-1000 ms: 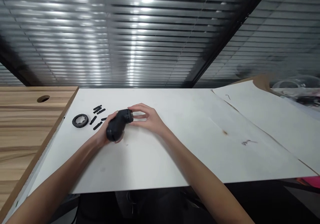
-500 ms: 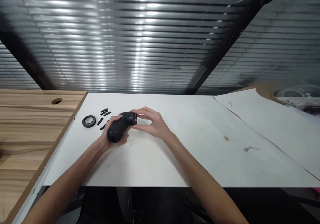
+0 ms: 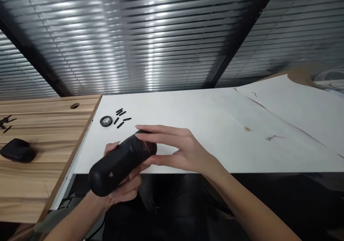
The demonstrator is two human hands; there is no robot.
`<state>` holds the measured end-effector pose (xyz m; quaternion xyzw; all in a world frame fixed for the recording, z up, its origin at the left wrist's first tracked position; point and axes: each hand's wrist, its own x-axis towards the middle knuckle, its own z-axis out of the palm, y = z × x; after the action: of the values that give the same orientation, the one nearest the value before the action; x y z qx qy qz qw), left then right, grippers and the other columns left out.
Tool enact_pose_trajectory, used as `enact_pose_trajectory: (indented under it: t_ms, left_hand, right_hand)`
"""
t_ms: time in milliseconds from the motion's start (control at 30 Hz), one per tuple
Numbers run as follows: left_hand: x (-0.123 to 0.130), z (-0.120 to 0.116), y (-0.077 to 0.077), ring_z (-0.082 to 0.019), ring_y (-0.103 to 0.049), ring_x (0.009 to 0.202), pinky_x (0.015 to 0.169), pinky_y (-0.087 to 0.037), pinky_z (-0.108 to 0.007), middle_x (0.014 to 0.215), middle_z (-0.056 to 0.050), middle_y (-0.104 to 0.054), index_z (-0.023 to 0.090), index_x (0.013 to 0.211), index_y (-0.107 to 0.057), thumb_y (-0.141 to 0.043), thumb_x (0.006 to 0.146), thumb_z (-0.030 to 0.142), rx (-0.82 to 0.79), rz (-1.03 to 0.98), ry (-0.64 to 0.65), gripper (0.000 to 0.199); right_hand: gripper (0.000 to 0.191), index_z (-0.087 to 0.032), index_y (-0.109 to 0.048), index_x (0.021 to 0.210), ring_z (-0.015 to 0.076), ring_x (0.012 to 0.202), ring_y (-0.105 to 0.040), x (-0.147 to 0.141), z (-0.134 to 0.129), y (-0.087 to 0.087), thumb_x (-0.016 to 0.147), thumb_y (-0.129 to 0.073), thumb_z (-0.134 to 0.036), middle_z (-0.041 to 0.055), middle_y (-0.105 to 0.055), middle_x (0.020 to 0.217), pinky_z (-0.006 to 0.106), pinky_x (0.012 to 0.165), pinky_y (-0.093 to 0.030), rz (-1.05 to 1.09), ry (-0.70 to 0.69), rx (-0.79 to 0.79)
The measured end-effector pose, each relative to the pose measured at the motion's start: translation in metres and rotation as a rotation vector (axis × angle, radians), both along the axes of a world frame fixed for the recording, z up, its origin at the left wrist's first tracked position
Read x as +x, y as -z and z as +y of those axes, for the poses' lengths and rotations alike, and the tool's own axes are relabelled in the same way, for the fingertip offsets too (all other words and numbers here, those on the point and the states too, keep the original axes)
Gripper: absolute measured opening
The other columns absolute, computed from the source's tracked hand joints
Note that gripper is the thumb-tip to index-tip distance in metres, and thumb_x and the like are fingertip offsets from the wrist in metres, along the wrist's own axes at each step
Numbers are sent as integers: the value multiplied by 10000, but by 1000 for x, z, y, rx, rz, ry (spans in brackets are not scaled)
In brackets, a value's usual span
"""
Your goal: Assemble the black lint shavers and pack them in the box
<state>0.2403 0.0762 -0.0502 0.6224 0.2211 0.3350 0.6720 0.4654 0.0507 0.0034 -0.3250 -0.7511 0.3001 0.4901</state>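
Observation:
A black handheld device (image 3: 116, 165) with a rounded back end and a small pale triangle mark is held up over the table's front edge, tilted. My left hand (image 3: 125, 189) is wrapped round its body from below and behind. The fingers and thumb of my right hand (image 3: 177, 149) grip its front end from either side. What lies under the fingers there is hidden. Farther back on the white table lie a black notched ring (image 3: 106, 121) and several small black sticks (image 3: 120, 125).
The white table (image 3: 193, 119) adjoins a wooden surface (image 3: 59, 133) on the left. On the wood lie a black pouch-like object (image 3: 18, 150) and dark thin pieces (image 3: 5, 122). Metal blinds (image 3: 150, 37) stand behind. Clear plastic (image 3: 329, 77) lies at the far right.
The device has come nearer to me, from above the table to its front edge, with both hands still on it. The view has shifted, showing more of the wooden surface.

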Motion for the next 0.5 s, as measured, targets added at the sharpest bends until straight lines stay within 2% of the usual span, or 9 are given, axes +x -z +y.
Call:
enact_pose_trajectory:
  t_ms: [33,100,133,167,233,300,333,400,500]
  left_hand:
    - [-1,-3,-1,-112,-365,323,374,-426,-304,583,30,-450,184,878,-625,-152,1047,728,7,-11,-15,741]
    - [0,-6,-1,-134,-530,467,511,-535,-315,719,16,-558,201,1031,-636,-542,961,714,72,-44,-125,527]
    - [0,-7,1,-159,-615,590,614,-579,-333,821,0,-608,218,1113,-627,-735,863,627,144,-49,-212,492]
    - [1,-8,5,-192,-669,711,710,-601,-362,917,-21,-635,236,1179,-615,-857,759,513,230,-40,-274,558]
    - [3,-14,15,-259,-700,841,819,-604,-429,986,-58,-643,260,1218,-623,-914,649,348,414,23,-279,645]
    - [5,-24,29,-297,-696,831,845,-595,-479,933,-71,-637,272,1199,-658,-885,644,287,535,99,-195,599]
    - [5,-29,37,-305,-694,818,850,-591,-490,920,-75,-638,276,1191,-670,-874,644,270,536,114,-151,584]
    - [7,-39,50,-324,-705,890,894,-578,-495,1008,-101,-663,276,1216,-672,-854,665,263,462,87,-166,580]
    - [11,-47,63,-336,-676,1109,979,-550,-465,1248,-121,-649,283,1321,-622,-822,761,329,269,8,-259,596]
  right_hand:
    - [393,-311,-778,1293,277,1293,-695,-4,-3,-1,917,-871,-376,49,-721,1411,434,1153,-561,17,19,-10]
    - [427,-303,-736,1324,266,1233,-715,-14,-6,4,936,-839,-447,50,-750,1322,431,1097,-590,134,72,-116]
    - [452,-295,-720,1315,265,1194,-721,-19,-6,10,931,-826,-509,51,-754,1265,431,1059,-604,207,90,-178]
    - [459,-284,-719,1261,265,1144,-724,-23,-6,16,919,-808,-577,51,-751,1196,431,1025,-611,272,95,-227]
    - [439,-257,-712,1043,265,1050,-706,-32,-6,31,894,-769,-667,47,-717,1053,444,1002,-599,361,77,-278]
    - [397,-250,-653,908,273,1050,-683,-40,-7,45,890,-760,-632,51,-691,1020,463,1036,-570,444,59,-304]
    - [349,-254,-643,926,285,1113,-678,-44,-8,52,907,-746,-587,64,-702,1078,472,1065,-557,494,52,-327]
    - [317,-282,-648,1143,301,1357,-605,-51,-11,64,960,-679,-540,94,-683,1355,482,1148,-517,588,66,-378]
    - [583,-329,-467,1551,234,1631,-301,-62,-18,79,1064,-405,-644,54,-409,1714,478,1290,-376,616,207,-400]
